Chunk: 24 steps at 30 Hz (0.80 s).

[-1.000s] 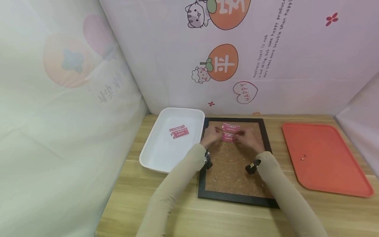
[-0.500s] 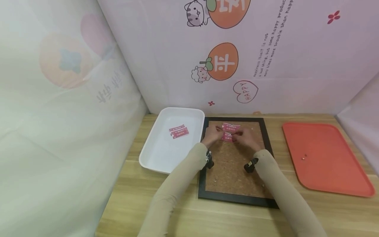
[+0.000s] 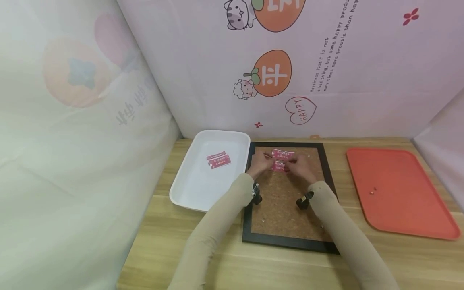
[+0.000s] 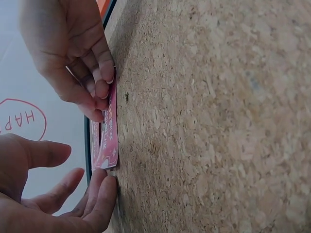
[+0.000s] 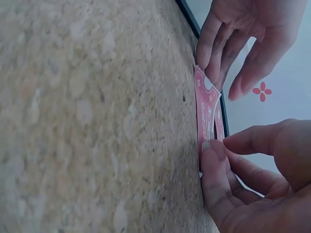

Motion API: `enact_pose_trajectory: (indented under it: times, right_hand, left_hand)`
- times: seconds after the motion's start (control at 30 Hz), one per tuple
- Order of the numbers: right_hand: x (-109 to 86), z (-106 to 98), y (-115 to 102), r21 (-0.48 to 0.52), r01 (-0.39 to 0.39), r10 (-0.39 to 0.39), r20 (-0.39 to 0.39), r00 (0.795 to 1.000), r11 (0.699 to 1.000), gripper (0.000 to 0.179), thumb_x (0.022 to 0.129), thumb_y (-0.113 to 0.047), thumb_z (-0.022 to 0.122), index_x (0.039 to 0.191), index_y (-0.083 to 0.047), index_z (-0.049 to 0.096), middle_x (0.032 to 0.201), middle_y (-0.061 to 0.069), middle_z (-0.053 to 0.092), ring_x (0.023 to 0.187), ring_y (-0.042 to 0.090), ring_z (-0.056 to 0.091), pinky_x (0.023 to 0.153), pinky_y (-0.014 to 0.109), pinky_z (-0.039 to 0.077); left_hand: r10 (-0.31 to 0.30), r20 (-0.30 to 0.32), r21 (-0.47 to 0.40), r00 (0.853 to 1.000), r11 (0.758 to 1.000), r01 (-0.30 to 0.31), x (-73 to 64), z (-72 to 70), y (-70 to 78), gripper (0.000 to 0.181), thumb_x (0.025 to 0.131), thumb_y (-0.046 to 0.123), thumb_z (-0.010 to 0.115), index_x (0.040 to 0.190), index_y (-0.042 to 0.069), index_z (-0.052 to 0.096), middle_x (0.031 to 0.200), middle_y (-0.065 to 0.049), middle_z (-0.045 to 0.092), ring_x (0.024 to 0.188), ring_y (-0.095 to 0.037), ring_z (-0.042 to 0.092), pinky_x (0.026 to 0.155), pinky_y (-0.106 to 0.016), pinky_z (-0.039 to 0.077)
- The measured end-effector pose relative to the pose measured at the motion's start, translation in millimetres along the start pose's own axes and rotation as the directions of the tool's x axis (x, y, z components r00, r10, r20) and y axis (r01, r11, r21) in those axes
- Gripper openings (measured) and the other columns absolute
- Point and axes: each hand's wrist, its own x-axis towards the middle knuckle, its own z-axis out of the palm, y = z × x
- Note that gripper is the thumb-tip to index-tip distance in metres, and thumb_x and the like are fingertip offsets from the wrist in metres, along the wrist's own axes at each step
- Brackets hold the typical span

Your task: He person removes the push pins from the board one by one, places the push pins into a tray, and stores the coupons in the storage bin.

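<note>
Two pink printed coupons lie on a cork board [image 3: 286, 201] near its top: an upper coupon [image 3: 278, 156] and a lower coupon [image 3: 277, 167]. A tiny glint of a pushpin [image 3: 282, 163] shows at the lower coupon's top edge. My left hand [image 3: 259, 163] rests straight fingertips against the lower coupon's left end, its thumb held apart. The right hand [image 3: 301, 167] is over the right half, with thumb [image 5: 257, 138] and index finger brought together beside the pin. Those fingertips hide most of what they pinch. In the left wrist view the lower coupon [image 4: 112, 141] lies nearly flat on the cork.
Left of the board stands a white tray [image 3: 195, 189] with two more pink coupons [image 3: 219, 161]. A red tray [image 3: 402, 193] at the right bears small pins [image 3: 371, 192]. Tiny pins [image 3: 322, 226] also lie low on the board. A printed cloth [image 3: 344, 108] rises behind.
The right hand has shifted slightly left, its fingers closer together at the lower coupon's top edge. My left hand stays at the left end, and both coupons keep their places.
</note>
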Motion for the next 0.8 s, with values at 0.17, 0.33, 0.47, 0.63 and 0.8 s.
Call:
enact_pose_trajectory:
  times: [0.17, 0.33, 0.47, 0.63, 0.8]
  right_hand:
    - [-0.9, 1.3, -5.5, -0.001, -0.063, 0.062, -0.037, 0.997, 0.998, 0.036, 0.107, -0.021, 0.056, 0.123, 0.009, 0.068, 0.115, 0.029, 0.072, 0.097, 0.032, 0.073, 0.077, 0.030, 0.060]
    - [0.4, 3.4, -7.9, -0.031, -0.086, 0.084, -0.073, 0.994, 0.996, 0.035, 0.106, -0.023, 0.058, 0.118, 0.007, 0.071, 0.110, 0.026, 0.074, 0.089, 0.025, 0.069, 0.069, 0.023, 0.053]
    - [2.4, 4.4, -9.7, -0.033, -0.092, 0.089, -0.086, 0.992, 0.995, 0.034, 0.105, -0.023, 0.059, 0.113, 0.007, 0.072, 0.105, 0.024, 0.074, 0.083, 0.022, 0.066, 0.066, 0.022, 0.049]
    - [4.8, 3.5, -11.2, -0.020, -0.109, 0.108, -0.074, 0.991, 0.994, 0.032, 0.103, -0.022, 0.059, 0.114, 0.007, 0.069, 0.106, 0.023, 0.073, 0.084, 0.022, 0.067, 0.066, 0.022, 0.051]
    - [7.7, 1.2, -9.6, -0.021, -0.103, 0.103, -0.035, 0.994, 0.994, 0.038, 0.103, -0.020, 0.056, 0.124, 0.011, 0.064, 0.117, 0.028, 0.069, 0.093, 0.028, 0.067, 0.073, 0.026, 0.053]
  left_hand:
    - [0.025, -0.013, -0.011, 1.000, 1.000, -0.025, 2.5, 1.8, -1.2, 0.027, 0.093, 0.012, 0.069, 0.116, -0.001, 0.071, 0.109, -0.016, 0.075, 0.091, -0.025, 0.072, 0.076, -0.031, 0.060]
    - [0.009, -0.003, -0.022, 1.000, 1.000, -0.009, 5.3, 6.0, -3.8, 0.024, 0.095, 0.010, 0.069, 0.116, 0.000, 0.070, 0.109, -0.016, 0.075, 0.092, -0.025, 0.072, 0.078, -0.032, 0.061]
    - [0.008, 0.007, -0.016, 1.000, 1.000, -0.008, 5.2, 6.9, -4.4, 0.025, 0.097, 0.011, 0.068, 0.118, -0.002, 0.069, 0.109, -0.017, 0.074, 0.093, -0.026, 0.072, 0.079, -0.032, 0.061]
    - [-0.010, 0.012, -0.004, 1.000, 1.000, 0.010, 4.7, 6.3, -1.4, 0.028, 0.098, 0.014, 0.068, 0.120, -0.003, 0.069, 0.109, -0.017, 0.074, 0.094, -0.025, 0.072, 0.079, -0.032, 0.061]
    - [-0.012, 0.027, 0.001, 1.000, 1.000, 0.012, 4.4, 7.2, -0.6, 0.029, 0.097, 0.010, 0.067, 0.123, -0.004, 0.068, 0.111, -0.018, 0.074, 0.097, -0.027, 0.072, 0.082, -0.033, 0.061]
